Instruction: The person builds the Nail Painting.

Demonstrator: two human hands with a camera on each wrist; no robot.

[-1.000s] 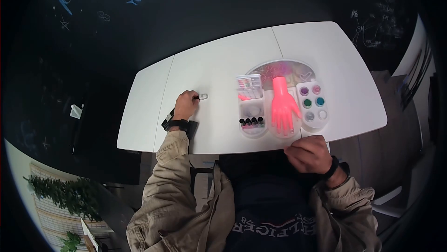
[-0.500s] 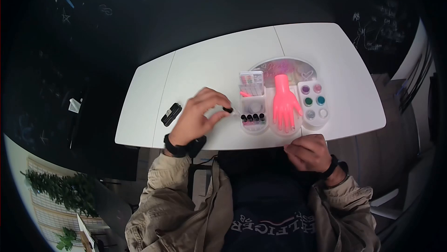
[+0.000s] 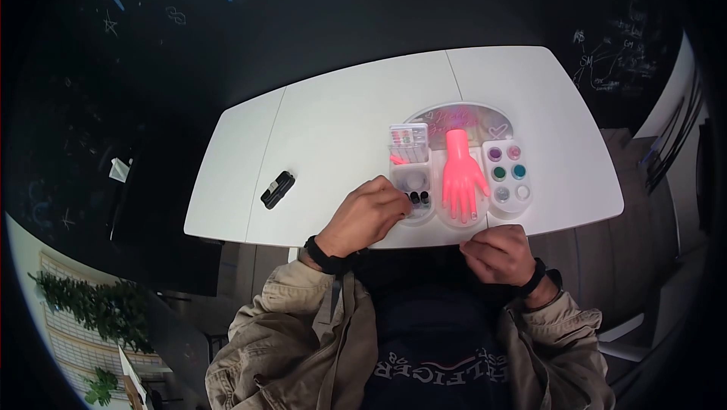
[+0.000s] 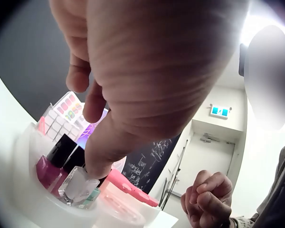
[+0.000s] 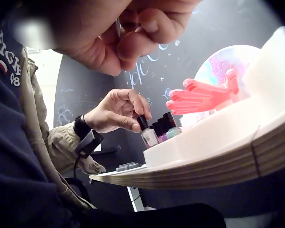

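My left hand (image 3: 371, 212) reaches over the front of the left tray. Its thumb and fingers pinch the black cap of a nail polish bottle (image 5: 149, 137) with clear, whitish glass, held tilted beside a row of polish bottles (image 3: 419, 199). The glass bottle (image 4: 78, 186) shows up close below the thumb in the left wrist view. A pink mannequin hand (image 3: 460, 175) lies fingers toward me on the middle stand. Just off the table's front edge hovers my right hand (image 3: 501, 252), fingers curled and thumb against them; I cannot tell if something small is between them.
Pots of colour fill a white holder (image 3: 512, 209) on the right. Behind the mannequin hand is an oval decorated panel (image 3: 496, 118). A clear box (image 3: 409, 136) with small coloured pieces stands at the left tray's back. A black case (image 3: 278, 190) lies on the white table (image 3: 333, 145).
My left hand has picked up the clear bottle by its cap near the black case and carried it right to the polish row. My right hand has stayed put.
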